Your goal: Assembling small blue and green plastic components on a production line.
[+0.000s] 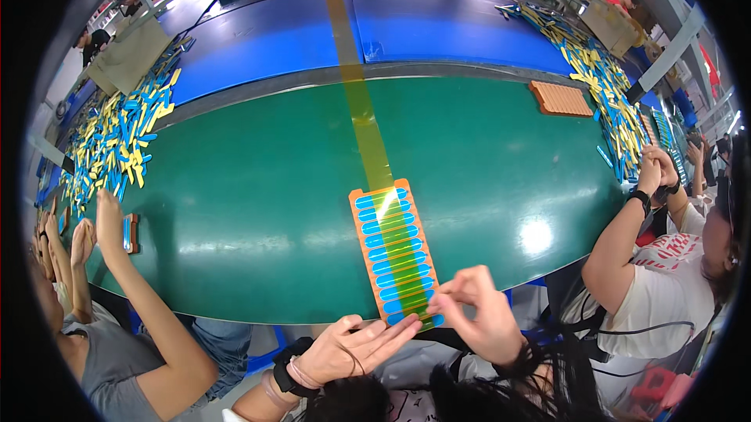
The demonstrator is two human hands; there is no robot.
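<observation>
An orange ribbed tray (364,244) lies on the green tabletop in front of me, with a row of blue oblong pieces (373,254) across it. A strip of clear yellow tape (364,129) runs from the far side of the table down over the middle of the pieces to the tray's near end. My left hand (356,351) has its fingers stretched out, their tips on the tape and tray at the near end. Beside the tray's near right corner, my right hand (486,319) is closed in a pinch; what sits between its fingertips is too small to make out.
Piles of blue and yellow strips lie at the left (117,136) and right (606,101). An orange tray (561,99) rests at the far right, and a smaller one (131,233) at left. Blue panels (266,39) lie beyond the green tabletop (258,172). Co-workers sit close on both sides.
</observation>
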